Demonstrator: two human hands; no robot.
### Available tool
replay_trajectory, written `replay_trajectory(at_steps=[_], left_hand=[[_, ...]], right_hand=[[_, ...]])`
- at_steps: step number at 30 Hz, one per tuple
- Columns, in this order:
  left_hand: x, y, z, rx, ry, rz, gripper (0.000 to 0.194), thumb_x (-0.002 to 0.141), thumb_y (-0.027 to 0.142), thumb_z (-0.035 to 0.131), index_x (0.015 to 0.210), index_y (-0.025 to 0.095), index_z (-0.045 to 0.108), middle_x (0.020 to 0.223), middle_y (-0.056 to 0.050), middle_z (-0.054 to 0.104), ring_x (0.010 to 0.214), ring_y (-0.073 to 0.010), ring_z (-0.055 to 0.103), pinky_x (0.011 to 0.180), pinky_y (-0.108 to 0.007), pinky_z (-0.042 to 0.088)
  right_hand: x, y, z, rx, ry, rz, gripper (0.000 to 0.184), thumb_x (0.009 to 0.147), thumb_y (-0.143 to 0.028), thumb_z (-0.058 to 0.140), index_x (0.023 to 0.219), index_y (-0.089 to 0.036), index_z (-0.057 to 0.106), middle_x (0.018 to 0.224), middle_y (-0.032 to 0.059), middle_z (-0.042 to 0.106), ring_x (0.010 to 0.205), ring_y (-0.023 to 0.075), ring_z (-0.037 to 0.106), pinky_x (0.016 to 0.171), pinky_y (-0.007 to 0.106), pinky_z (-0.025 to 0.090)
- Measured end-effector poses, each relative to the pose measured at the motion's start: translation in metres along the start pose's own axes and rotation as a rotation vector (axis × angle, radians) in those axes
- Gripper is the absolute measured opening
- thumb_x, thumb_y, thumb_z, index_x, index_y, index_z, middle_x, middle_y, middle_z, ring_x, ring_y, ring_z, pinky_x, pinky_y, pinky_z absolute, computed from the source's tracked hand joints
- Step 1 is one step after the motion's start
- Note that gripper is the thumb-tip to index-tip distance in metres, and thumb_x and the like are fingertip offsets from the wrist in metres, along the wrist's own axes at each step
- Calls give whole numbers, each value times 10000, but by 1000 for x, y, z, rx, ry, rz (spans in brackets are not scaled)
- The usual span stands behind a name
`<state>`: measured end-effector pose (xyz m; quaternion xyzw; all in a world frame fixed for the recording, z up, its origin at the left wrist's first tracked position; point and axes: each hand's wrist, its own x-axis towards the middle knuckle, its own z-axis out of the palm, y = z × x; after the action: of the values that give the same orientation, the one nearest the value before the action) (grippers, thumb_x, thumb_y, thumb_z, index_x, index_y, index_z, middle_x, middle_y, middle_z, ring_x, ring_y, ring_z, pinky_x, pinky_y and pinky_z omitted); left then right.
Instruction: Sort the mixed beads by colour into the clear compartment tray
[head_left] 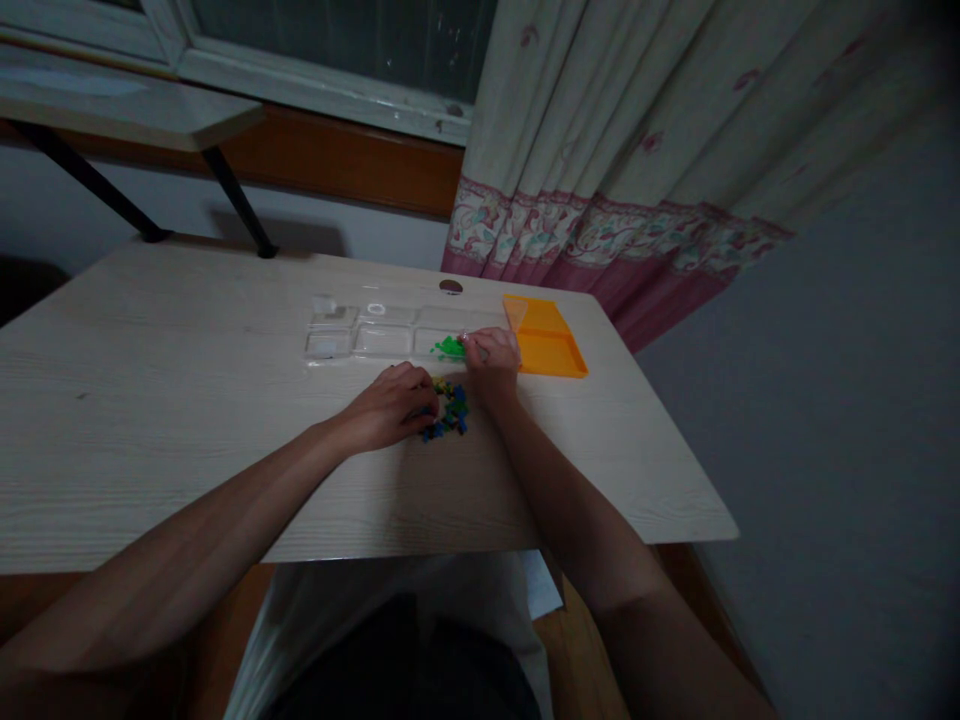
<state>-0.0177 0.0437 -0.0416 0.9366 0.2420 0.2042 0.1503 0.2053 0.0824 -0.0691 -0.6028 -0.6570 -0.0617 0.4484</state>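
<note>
A small heap of mixed blue, green and yellow pieces [452, 408] lies on the pale wooden table [187, 400]. My left hand [391, 404] rests curled at the heap's left edge, fingertips in the pieces. My right hand [491, 358] is just beyond the heap, fingers pinched at a cluster of bright green pieces [448, 348]. That cluster sits in the right-hand compartment of a clear plastic tray [352, 335] with several compartments. What each hand holds between its fingers is too small to make out.
An orange tray [546, 338] lies right of the clear tray, near the table's far right corner. A flowered curtain [637, 170] hangs behind. A window and a folding shelf [112, 105] are at the back left. The table's right edge drops off beside the orange tray.
</note>
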Motion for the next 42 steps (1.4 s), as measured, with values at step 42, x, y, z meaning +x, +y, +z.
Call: replay_trajectory(at_steps=[42], left_hand=[[5, -20, 0, -189, 482, -342, 225, 949, 359, 510, 842, 192, 618, 869, -48, 580, 902, -195, 545, 832, -347, 454]], right_hand=[[-12, -48, -21, 109, -297, -337, 178, 938, -388, 603, 978, -314, 759, 921, 6, 715, 985, 190, 567, 924, 358, 394]])
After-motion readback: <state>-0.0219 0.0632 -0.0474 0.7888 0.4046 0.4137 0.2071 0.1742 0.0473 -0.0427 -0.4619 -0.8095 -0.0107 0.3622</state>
